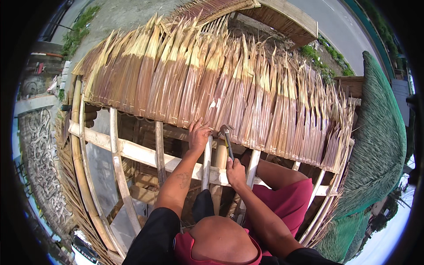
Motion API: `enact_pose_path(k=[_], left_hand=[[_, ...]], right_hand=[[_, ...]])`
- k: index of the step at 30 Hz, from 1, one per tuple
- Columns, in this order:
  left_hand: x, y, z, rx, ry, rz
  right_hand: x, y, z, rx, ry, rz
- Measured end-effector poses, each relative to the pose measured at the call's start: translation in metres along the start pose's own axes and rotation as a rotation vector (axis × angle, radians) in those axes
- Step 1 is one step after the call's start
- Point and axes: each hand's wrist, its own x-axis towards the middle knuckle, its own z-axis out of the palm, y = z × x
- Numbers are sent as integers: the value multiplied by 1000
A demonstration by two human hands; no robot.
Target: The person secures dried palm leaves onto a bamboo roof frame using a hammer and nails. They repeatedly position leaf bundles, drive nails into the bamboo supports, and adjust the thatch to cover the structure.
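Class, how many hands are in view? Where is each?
2: the left hand at the thatch's lower edge, the right hand gripping the hammer by its handle.

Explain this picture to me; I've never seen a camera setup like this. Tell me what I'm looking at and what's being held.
There is no machine here, just a person with two bare hands. The camera is worn on the person's head and looks down, so the picture's left is their left. Its wide fisheye lens bends straight edges near the rim.

Below is an open frame of pale strips and poles, with overlapping dry leaf thatch lying across its far part. The right hand grips a hammer by its handle. The left hand is at the thatch's near edge, beside the hammer's head; whether its fingers pinch something small, I can't tell.
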Motion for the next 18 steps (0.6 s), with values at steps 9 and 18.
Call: enact_pose_path(k=[9,18], left_hand=[[17,-31,10,-14,67,84],[-13,-6,-9,-76,175,-242]], right_hand=[[-4,-17,-3,166,93,-375],[1,-1,23,291,56,-278]])
